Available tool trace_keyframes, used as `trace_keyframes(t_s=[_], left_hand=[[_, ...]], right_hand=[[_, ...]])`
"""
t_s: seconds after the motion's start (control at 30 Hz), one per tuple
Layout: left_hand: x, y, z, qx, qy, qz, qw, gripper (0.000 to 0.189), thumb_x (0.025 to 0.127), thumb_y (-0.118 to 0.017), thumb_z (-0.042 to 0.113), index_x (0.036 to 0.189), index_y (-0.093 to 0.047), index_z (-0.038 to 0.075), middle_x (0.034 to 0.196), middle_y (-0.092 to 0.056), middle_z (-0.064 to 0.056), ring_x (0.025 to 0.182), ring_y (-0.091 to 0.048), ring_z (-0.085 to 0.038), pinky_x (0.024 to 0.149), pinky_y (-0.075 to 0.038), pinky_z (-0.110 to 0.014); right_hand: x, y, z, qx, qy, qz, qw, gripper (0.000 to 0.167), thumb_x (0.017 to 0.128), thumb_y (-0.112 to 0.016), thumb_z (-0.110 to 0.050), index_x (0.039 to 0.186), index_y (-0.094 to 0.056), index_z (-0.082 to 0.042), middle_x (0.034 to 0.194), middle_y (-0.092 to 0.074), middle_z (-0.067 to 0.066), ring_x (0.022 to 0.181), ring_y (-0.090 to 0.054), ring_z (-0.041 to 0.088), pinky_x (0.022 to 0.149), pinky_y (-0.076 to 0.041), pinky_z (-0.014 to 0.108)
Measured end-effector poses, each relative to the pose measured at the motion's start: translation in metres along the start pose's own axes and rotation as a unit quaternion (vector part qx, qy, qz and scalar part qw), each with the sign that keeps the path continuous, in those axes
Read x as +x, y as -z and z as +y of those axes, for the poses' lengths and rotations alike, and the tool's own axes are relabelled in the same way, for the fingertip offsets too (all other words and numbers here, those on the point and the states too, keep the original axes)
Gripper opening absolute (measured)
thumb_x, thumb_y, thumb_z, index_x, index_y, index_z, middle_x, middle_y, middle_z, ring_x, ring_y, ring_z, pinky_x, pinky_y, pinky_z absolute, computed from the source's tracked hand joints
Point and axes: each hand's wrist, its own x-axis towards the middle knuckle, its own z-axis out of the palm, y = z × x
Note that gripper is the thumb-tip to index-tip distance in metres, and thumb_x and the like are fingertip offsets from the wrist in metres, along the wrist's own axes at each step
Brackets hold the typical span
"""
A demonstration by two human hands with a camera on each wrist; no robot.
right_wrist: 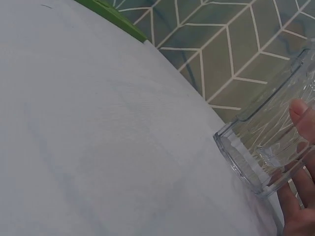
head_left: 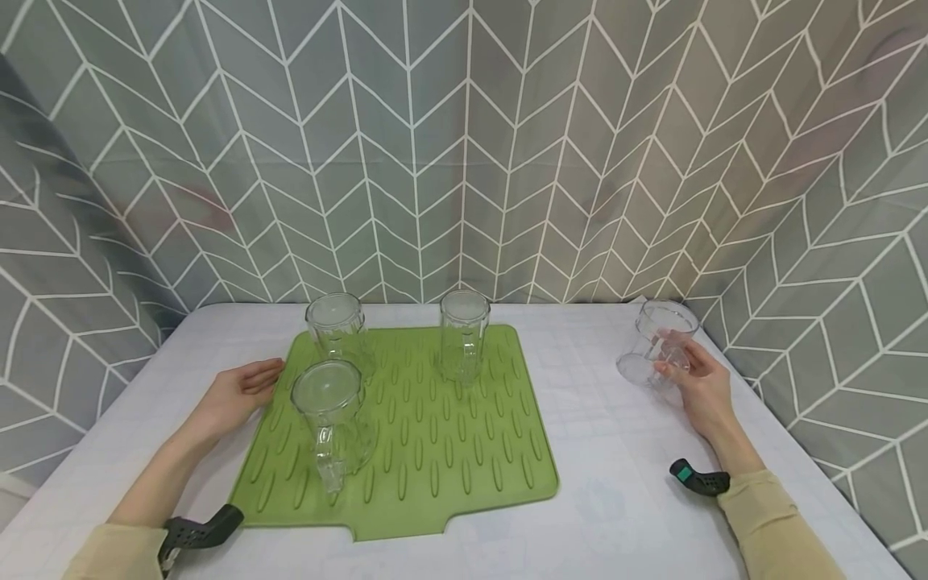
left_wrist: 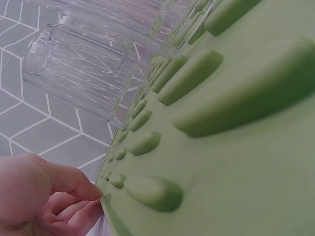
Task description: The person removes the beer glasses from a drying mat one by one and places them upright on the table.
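At the right side of the table, my right hand (head_left: pixel 699 387) grips a clear glass mug (head_left: pixel 645 338) by its handle side. In the right wrist view the thumb lies along the glass mug (right_wrist: pixel 246 147), whose base is close over the white cloth. My left hand (head_left: pixel 242 395) is at the left edge of a green drying mat (head_left: pixel 420 507). The left wrist view shows its thumb and fingers pinching the rim of the mat (left_wrist: pixel 236 172). On the mat stand a front glass mug (head_left: pixel 329 403), a back-left glass mug (head_left: pixel 337 322) and a back-middle glass mug (head_left: pixel 464 338).
White cloth (head_left: pixel 594 499) covers the table and surrounds the mat. A grey curtain with white chevron lines (head_left: pixel 464 161) hangs close behind the table and along both sides. The mat's surface has raised oval ridges, and a tab juts from its front edge.
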Motion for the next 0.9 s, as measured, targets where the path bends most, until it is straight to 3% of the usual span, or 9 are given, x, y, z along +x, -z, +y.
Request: trace_keyframes(t_s=[0.17, 0.3, 0.43, 0.53, 0.67, 0.9], left_hand=[[-0.0003, 0.0005, 0.0002, -0.003, -0.004, -0.002, 1.0000, 0.056, 0.102, -0.055, 0.011, 0.148, -0.034, -0.013, 0.146, -0.043, -0.032, 0.134, -0.045, -0.049, 0.107, -0.041, -0.052], [-0.0001, 0.0006, 0.0003, -0.004, -0.002, -0.002, 1.0000, 0.056, 0.102, -0.056, 0.011, 0.148, -0.033, -0.013, 0.146, -0.043, -0.032, 0.134, -0.044, -0.049, 0.107, -0.040, -0.053], [0.0005, 0.0004, -0.0006, -0.002, -0.002, 0.000, 1.0000, 0.056, 0.102, -0.056, 0.010, 0.148, -0.034, -0.013, 0.146, -0.043, -0.032, 0.134, -0.044, -0.050, 0.107, -0.042, -0.053], [0.0015, 0.0002, -0.0012, -0.004, -0.004, 0.000, 1.0000, 0.055, 0.101, -0.055, 0.007, 0.147, -0.034, -0.013, 0.146, -0.043, -0.033, 0.133, -0.046, -0.049, 0.105, -0.044, -0.049], [0.0026, 0.0004, -0.0015, -0.002, -0.003, 0.001, 1.0000, 0.055, 0.101, -0.056, 0.007, 0.148, -0.034, -0.013, 0.147, -0.043, -0.032, 0.133, -0.047, -0.047, 0.103, -0.049, -0.043], [0.0015, 0.0003, -0.0029, -0.009, -0.001, -0.002, 1.0000, 0.055, 0.101, -0.055, 0.006, 0.148, -0.033, -0.013, 0.147, -0.042, -0.033, 0.132, -0.048, -0.047, 0.104, -0.046, -0.046]], right_hand=[[0.0022, 0.0033, -0.0021, 0.041, -0.037, 0.005, 0.9985, 0.061, 0.089, -0.061, 0.018, 0.144, -0.051, -0.005, 0.126, -0.067, -0.009, 0.109, -0.065, 0.000, 0.091, -0.053, 0.012], [0.0026, 0.0051, -0.0030, 0.027, -0.066, 0.009, 0.9974, 0.075, 0.091, -0.063, 0.012, 0.156, -0.028, -0.001, 0.146, -0.053, -0.006, 0.114, -0.061, -0.005, 0.094, -0.050, 0.010], [0.0023, 0.0053, -0.0043, 0.025, -0.087, 0.014, 0.9958, 0.081, 0.092, -0.064, 0.009, 0.158, -0.018, 0.000, 0.163, -0.032, 0.002, 0.114, -0.059, -0.007, 0.095, -0.049, 0.010], [0.0019, 0.0053, -0.0051, 0.029, -0.098, 0.019, 0.9946, 0.081, 0.092, -0.064, 0.008, 0.159, -0.020, -0.003, 0.164, -0.027, 0.001, 0.115, -0.056, -0.010, 0.096, -0.048, 0.009], [0.0024, 0.0056, -0.0044, 0.036, -0.100, 0.022, 0.9941, 0.076, 0.092, -0.065, 0.008, 0.157, -0.028, -0.008, 0.155, -0.038, -0.001, 0.117, -0.056, -0.009, 0.097, -0.047, 0.009], [0.0034, 0.0042, -0.0038, 0.030, -0.112, 0.028, 0.9928, 0.075, 0.093, -0.067, 0.002, 0.157, -0.032, -0.014, 0.155, -0.035, -0.001, 0.115, -0.056, -0.011, 0.098, -0.045, 0.008]])
